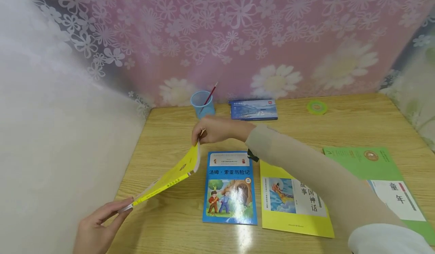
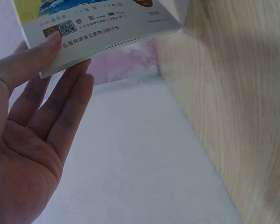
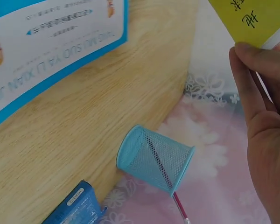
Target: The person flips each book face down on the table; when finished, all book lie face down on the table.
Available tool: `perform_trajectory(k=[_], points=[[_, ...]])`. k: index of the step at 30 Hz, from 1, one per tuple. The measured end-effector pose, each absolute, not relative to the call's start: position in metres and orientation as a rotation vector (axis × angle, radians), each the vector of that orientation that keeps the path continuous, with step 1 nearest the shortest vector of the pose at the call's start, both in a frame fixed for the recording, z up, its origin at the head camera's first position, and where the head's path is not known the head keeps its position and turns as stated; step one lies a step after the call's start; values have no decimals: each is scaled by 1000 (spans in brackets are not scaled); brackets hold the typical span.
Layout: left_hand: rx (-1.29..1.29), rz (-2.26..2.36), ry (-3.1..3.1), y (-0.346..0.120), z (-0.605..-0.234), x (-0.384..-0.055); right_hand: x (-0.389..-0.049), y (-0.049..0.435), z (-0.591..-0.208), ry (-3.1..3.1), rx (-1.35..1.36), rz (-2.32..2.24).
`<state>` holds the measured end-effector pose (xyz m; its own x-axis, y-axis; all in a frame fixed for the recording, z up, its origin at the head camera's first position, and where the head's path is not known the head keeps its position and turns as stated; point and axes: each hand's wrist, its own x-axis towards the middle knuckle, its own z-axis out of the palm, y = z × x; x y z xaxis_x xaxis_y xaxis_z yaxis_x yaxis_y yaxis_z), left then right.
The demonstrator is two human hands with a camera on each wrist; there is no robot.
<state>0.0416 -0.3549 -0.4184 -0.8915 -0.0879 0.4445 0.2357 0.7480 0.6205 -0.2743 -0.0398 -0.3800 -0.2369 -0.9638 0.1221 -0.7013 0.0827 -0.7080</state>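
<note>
While three books lie flat in a row on the wooden table [image 1: 163, 133], we see a fourth, the raised yellow book [image 1: 179, 170], held off the surface to the left of them and sloping upward from its near end to its far one. The left hand [image 1: 98, 223] pinches the near corner, thumb on the printed face and fingers behind; the right hand [image 1: 212, 129] nips the far corner between thumb and finger, so we have the hands well apart with the book spanning the gap. Lying closest to it is the blue book [image 1: 229, 188], then, just beside that, the flat yellow book [image 1: 295, 222], and further right the green book [image 1: 395, 189]; the right sleeve [image 1: 306, 163] hides parts of these last two. As far as we can judge, those three are settled, with no hand on them, whereas the raised one has yet to rest anywhere. We cannot tell from one instant whether it is being lifted or lowered; what is left, in our reading, concerns this single book. Toward the back we note a mesh cup [image 1: 204, 111] with a pencil [image 1: 211, 92] leaning in it, a blue box [image 1: 254, 110] and a round green item [image 1: 317, 107], all seemingly idle.
</note>
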Motion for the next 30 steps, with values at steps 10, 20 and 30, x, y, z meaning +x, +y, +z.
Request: perform_trajectory(k=[10,20,30], points=[[-489,-926,-2566,-358,-429,39,-258,-36,-389,2101,-1944,-646],[-527,-878,-2625,-353,-436,35,-251,-31,-403,2124,-1942,-546],[-380,-811,-2758,-345,-444,38,-247,-27,-429,2153,-1795,-487]])
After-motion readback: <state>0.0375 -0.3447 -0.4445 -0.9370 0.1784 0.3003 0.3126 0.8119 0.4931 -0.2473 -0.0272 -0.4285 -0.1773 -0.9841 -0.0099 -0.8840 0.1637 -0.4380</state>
